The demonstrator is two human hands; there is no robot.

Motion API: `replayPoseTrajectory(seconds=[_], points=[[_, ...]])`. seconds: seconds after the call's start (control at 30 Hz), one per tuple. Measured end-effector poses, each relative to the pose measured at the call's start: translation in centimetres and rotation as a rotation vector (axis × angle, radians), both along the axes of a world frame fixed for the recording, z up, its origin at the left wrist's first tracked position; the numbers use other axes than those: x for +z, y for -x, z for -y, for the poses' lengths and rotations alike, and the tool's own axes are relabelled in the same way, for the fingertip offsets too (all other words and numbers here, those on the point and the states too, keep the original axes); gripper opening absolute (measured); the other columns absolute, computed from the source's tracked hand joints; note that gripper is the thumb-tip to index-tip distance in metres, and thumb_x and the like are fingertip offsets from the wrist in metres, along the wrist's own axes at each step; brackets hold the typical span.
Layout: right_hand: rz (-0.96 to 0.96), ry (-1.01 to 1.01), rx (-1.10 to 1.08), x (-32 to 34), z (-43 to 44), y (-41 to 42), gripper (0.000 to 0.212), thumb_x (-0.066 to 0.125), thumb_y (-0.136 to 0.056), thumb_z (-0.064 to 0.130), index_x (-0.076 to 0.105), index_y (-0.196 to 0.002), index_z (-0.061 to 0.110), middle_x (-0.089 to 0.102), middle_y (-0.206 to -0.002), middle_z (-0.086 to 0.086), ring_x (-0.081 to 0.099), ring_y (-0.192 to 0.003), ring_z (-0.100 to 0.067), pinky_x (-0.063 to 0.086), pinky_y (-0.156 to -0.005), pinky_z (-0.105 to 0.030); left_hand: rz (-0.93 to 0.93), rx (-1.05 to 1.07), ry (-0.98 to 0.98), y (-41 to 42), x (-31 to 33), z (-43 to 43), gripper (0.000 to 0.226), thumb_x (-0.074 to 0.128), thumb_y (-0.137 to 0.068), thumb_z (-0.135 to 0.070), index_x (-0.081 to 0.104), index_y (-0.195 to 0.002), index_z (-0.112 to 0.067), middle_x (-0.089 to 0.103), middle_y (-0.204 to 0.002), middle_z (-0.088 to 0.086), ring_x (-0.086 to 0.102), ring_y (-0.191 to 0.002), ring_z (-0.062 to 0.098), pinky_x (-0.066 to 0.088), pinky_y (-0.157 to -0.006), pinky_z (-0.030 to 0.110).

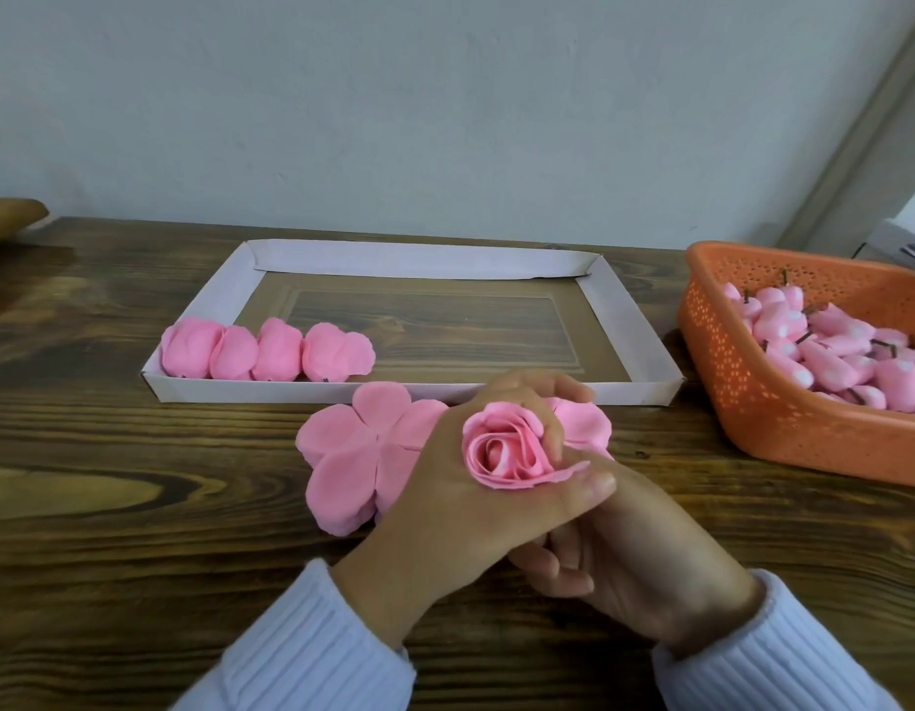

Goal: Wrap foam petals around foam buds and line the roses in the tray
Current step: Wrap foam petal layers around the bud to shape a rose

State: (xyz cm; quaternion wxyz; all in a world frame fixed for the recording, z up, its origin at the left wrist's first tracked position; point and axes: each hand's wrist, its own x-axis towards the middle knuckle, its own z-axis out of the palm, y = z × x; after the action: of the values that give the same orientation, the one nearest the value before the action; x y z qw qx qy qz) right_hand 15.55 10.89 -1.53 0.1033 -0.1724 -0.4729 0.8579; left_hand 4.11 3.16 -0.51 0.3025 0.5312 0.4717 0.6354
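Head view: I count four finished roses (265, 351) in the tray's (629, 346) near-left corner, one basket (753, 402) of buds (829, 351) right of the tray, and one petal stack (352, 454) before it. The left hand (445, 495) grips one spiralled pink rose (506, 449) before the tray's near rim. The right hand (650, 572) curls beneath; I cannot tell what it holds.

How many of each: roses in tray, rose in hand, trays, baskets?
roses in the white tray: 4
rose in the left hand: 1
white tray: 1
orange basket: 1
total: 7
buds in the basket are piled, not counted
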Motion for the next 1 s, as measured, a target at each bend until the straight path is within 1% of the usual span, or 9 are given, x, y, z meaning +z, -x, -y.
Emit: replayPoseTrajectory(seconds=[0.17, 0.27, 0.33, 0.47, 0.57, 0.7, 0.83, 0.9, 1.0], points=[[-0.057, 0.112, 0.043, -0.14, -0.15, -0.14, 0.043, 0.087, -0.062, 0.041, 0.073, -0.092, 0.013, 0.047, -0.074, -0.008, 0.052, -0.051, -0.009, 0.039, -0.041, -0.017, 0.008, -0.089, -0.040, -0.02, 0.02, -0.23, 0.017, 0.073, -0.070, -0.003, 0.063, -0.077, -0.015, 0.067, -0.109, 0.003, 0.062, -0.109, 0.012, 0.048, -0.084, 0.018], [-0.080, 0.150, -0.006, -0.39, -0.26, -0.12, 0.026, 0.074, -0.078, 0.024, 0.070, -0.099, 0.009, 0.056, -0.081, -0.007, 0.052, -0.059, -0.010, 0.041, -0.048, -0.018, 0.004, -0.074, -0.067, -0.24, -0.11, -0.33, 0.024, 0.073, -0.069, 0.002, 0.063, -0.088, -0.009, 0.067, -0.106, 0.007, 0.064, -0.105, 0.012, 0.049, -0.083, 0.018], [-0.094, 0.133, -0.024, -0.42, -0.21, -0.09, 0.022, 0.062, -0.084, 0.017, 0.070, -0.103, 0.009, 0.059, -0.089, -0.008, 0.053, -0.075, -0.015, 0.041, -0.062, -0.025, -0.032, -0.030, -0.062, -0.30, -0.20, -0.36, 0.033, 0.076, -0.067, 0.004, 0.063, -0.095, -0.006, 0.069, -0.102, 0.002, 0.065, -0.099, 0.006, 0.049, -0.080, 0.014], [-0.125, 0.073, -0.024, -0.26, -0.12, -0.06, 0.037, 0.055, -0.086, 0.013, 0.063, -0.121, 0.004, 0.055, -0.111, -0.016, 0.036, -0.105, -0.032, 0.029, -0.081, -0.040, -0.061, 0.015, -0.051, -0.40, -0.11, -0.38, 0.036, 0.080, -0.067, 0.002, 0.064, -0.095, -0.014, 0.068, -0.097, -0.014, 0.065, -0.092, -0.002, 0.048, -0.076, 0.008], [-0.166, 0.046, 0.036, -0.09, -0.05, 0.05, 0.053, 0.068, -0.083, 0.023, 0.054, -0.130, 0.003, 0.045, -0.123, -0.017, 0.025, -0.114, -0.034, 0.016, -0.087, -0.049, -0.059, 0.030, -0.085, -0.45, -0.08, -0.40, 0.027, 0.077, -0.070, -0.004, 0.066, -0.090, -0.019, 0.069, -0.095, -0.014, 0.065, -0.094, 0.000, 0.048, -0.080, 0.010], [-0.174, 0.012, 0.026, -0.37, -0.03, 0.02, 0.055, 0.076, -0.077, 0.032, 0.060, -0.123, 0.007, 0.056, -0.112, -0.012, 0.036, -0.107, -0.033, 0.026, -0.080, -0.041, -0.042, 0.022, -0.083, -0.40, -0.12, -0.39, 0.031, 0.077, -0.070, -0.005, 0.067, -0.092, -0.022, 0.070, -0.098, -0.011, 0.065, -0.096, -0.001, 0.047, -0.081, 0.010], [-0.201, 0.001, -0.009, -0.40, -0.17, -0.11, 0.069, 0.089, -0.061, 0.029, 0.063, -0.120, 0.005, 0.062, -0.109, -0.011, 0.055, -0.100, -0.024, 0.035, -0.084, -0.040, -0.084, 0.024, -0.124, -0.42, -0.26, -0.53, 0.039, 0.081, -0.064, -0.002, 0.065, -0.092, -0.026, 0.068, -0.094, -0.022, 0.064, -0.093, -0.004, 0.048, -0.081, 0.010], [-0.225, 0.039, 0.006, -0.26, -0.12, -0.06, 0.064, 0.083, -0.070, 0.025, 0.059, -0.124, 0.001, 0.063, -0.106, -0.011, 0.060, -0.093, -0.018, 0.041, -0.081, -0.036, -0.078, 0.044, -0.131, -0.35, -0.34, -0.57, 0.032, 0.078, -0.067, -0.001, 0.066, -0.088, -0.022, 0.069, -0.091, -0.018, 0.066, -0.089, -0.001, 0.051, -0.077, 0.013], [-0.216, 0.031, -0.052, -0.24, -0.07, 0.12, 0.043, 0.062, -0.085, 0.020, 0.058, -0.124, 0.000, 0.058, -0.098, -0.015, 0.058, -0.077, -0.015, 0.047, -0.064, -0.026, -0.023, 0.100, -0.133, -0.28, -0.43, -0.52, 0.017, 0.079, -0.073, -0.011, 0.070, -0.085, -0.017, 0.072, -0.086, -0.005, 0.068, -0.083, 0.007, 0.054, -0.071, 0.018]])
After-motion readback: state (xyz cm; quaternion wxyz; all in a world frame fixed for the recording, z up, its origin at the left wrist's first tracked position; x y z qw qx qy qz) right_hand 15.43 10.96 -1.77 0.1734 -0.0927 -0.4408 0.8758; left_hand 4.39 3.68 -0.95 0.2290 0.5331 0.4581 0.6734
